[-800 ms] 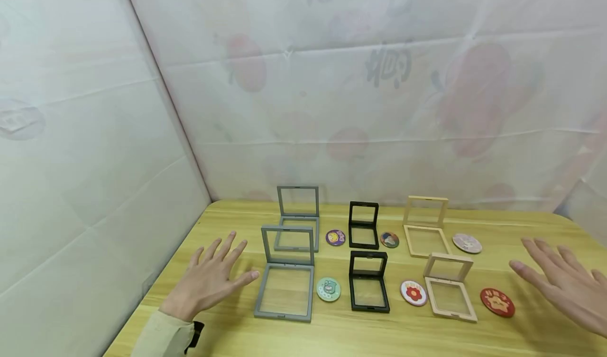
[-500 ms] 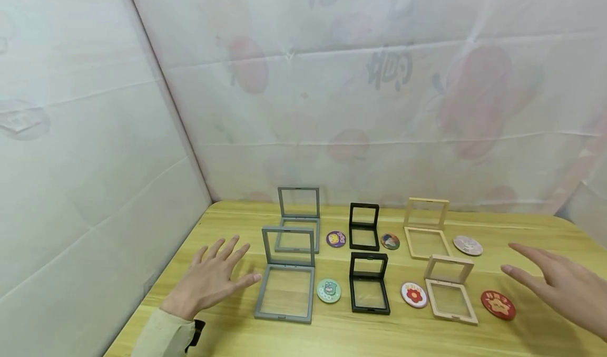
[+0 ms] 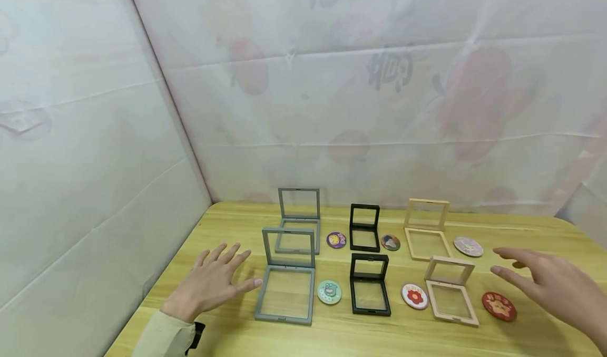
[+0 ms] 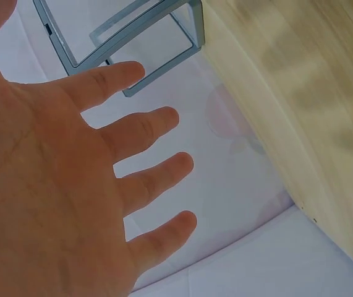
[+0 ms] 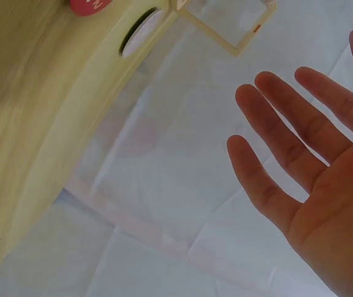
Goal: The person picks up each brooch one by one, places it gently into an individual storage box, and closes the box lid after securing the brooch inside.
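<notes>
My left hand (image 3: 211,283), fingers spread, hovers over the table just left of the front grey frame (image 3: 284,293), whose lid stands up. In the left wrist view its palm (image 4: 52,185) holds nothing. At the right, my right hand (image 3: 555,283) is over the table with thumb and index finger toward the red round badge (image 3: 499,306) and the pale pink badge (image 3: 468,246). Its fingers look loosely extended in the right wrist view, with nothing in them. Nearest on that side is the small beige frame (image 3: 450,300), lid raised; a white badge with a red flower (image 3: 414,296) lies beside it.
Behind stand another grey frame (image 3: 299,235), a black frame (image 3: 364,238) and a larger beige frame (image 3: 428,243), all opened. Between them lie a purple badge (image 3: 336,240) and a dark badge (image 3: 391,242). In front are a second black frame (image 3: 370,295) and a green badge (image 3: 329,291).
My right hand has moved left, toward the red and pale pink badges, and turned edge-on. The left hand stays about where it was, and the frames and badges have not moved.
</notes>
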### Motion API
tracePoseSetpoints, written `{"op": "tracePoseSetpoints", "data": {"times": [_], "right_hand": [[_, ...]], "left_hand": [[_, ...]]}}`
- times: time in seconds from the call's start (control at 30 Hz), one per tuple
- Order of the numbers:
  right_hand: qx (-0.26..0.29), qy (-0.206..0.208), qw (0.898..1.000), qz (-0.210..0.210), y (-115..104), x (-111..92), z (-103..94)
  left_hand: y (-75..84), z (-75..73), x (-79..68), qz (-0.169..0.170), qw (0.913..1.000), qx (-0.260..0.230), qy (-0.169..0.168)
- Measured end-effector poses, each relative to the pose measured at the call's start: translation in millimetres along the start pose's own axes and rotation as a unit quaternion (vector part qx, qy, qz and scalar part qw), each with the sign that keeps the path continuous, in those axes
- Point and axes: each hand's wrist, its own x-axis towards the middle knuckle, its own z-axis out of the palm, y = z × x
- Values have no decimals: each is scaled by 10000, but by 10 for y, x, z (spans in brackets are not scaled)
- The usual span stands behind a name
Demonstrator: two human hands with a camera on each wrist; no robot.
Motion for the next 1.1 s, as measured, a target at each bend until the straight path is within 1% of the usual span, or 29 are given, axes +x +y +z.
{"op": "tracePoseSetpoints", "data": {"times": [0.13, 0.3, 0.4, 0.63, 0.73, 0.9, 1.03, 1.1], "right_hand": [[95, 105, 9999, -94, -61, -1, 20], [192, 473, 9979, -403, -174, 28, 92], [262, 666, 9955, -615, -238, 57, 133], [474, 707, 9929, -828, -344, 78, 163], [605, 954, 9872, -1124, -378, 103, 199], [794, 1292, 9740, -1686, -433, 174, 273], [1028, 1334, 9663, -1947, -492, 212, 325], [1099, 1288, 9654, -1984, -534, 218, 340]], "left_hand": [[2, 2, 8, 124, 9999, 45, 23], [-3, 16, 35, 417, 9991, 100, 64], [-11, 21, 42, 489, 9987, 101, 79], [-6, 15, 58, 583, 9982, 125, 81], [-4, 19, 66, 658, 9977, 154, 103], [-2, 33, 78, 708, 9974, 147, 68], [11, 53, 94, 752, 9971, 87, 26], [17, 65, 101, 799, 9968, 63, 7]]}}
